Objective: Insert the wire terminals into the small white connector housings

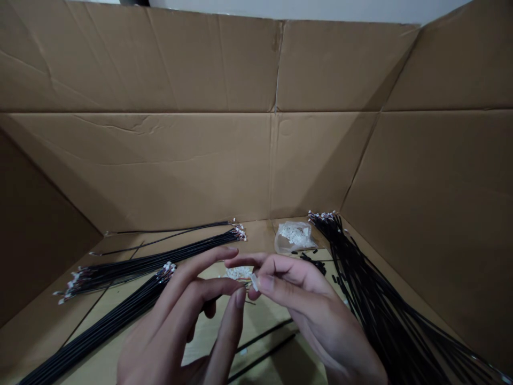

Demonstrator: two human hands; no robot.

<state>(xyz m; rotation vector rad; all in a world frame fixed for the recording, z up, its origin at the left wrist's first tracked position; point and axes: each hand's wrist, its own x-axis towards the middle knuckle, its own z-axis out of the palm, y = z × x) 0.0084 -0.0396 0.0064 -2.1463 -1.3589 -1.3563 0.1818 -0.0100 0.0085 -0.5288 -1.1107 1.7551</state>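
My right hand [316, 315] pinches a small white plastic connector [254, 282] between thumb and forefinger, low in the middle of the head view. My left hand [188, 326] meets it from the left, fingers curled, its fingertips touching thin coloured wire ends [245, 285] at the connector. A black cable [260, 337] runs down from under the hands. Just behind the fingers lies a small heap of white connectors [238, 272] on the cardboard floor [256, 235].
Bundles of black cables with white-tipped ends lie at left [160, 259] [104, 321] and a large bundle at right [372, 294]. A clear bag of white connectors [294, 237] sits at the back. Tall cardboard walls [240, 133] surround the work area on three sides.
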